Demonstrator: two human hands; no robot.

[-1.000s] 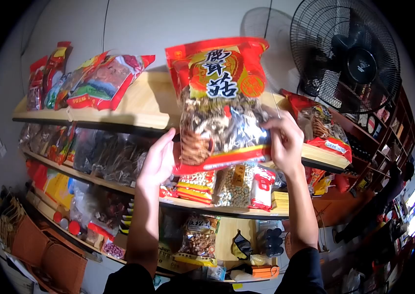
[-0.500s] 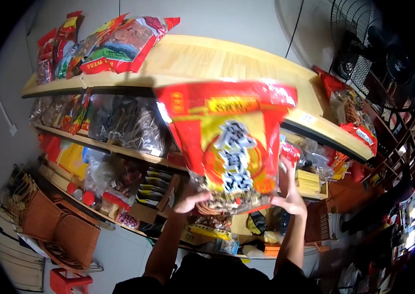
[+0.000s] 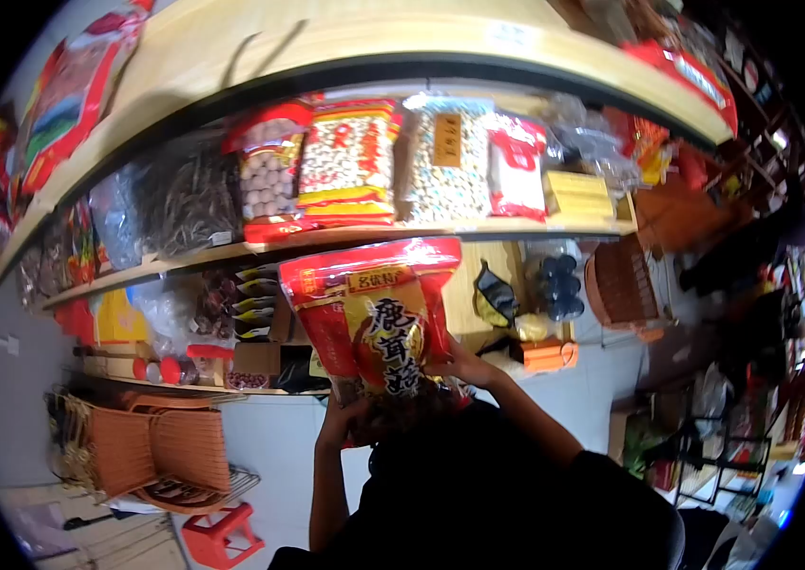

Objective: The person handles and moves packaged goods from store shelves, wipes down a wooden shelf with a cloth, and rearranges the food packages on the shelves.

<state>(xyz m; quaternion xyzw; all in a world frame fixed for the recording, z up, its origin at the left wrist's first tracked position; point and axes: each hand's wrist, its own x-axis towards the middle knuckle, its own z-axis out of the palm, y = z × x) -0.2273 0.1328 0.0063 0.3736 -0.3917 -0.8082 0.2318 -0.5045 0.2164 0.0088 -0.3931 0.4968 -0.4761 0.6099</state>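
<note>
A red and gold plastic bag of dried mushrooms, with large dark Chinese lettering, stands upright in front of my chest. My left hand grips its lower left side, close to my dark shirt. On the lower right side, my right hand is closed around the bag's edge. The bag's bottom lies in shadow, and some of my fingers are hidden behind it. Just behind its top edge runs the middle shelf, which bears a bag of round brown pieces and a red-and-yellow bag of pale pieces.
The wooden top shelf juts out above, with red packages at its left. Lower down are black-and-yellow packets and an orange box. A wicker basket and a red stool stand at lower left.
The bag has come down from in front of the top shelf, closer to my body, still in both hands. My view has tilted down, showing the middle shelf's bags.
</note>
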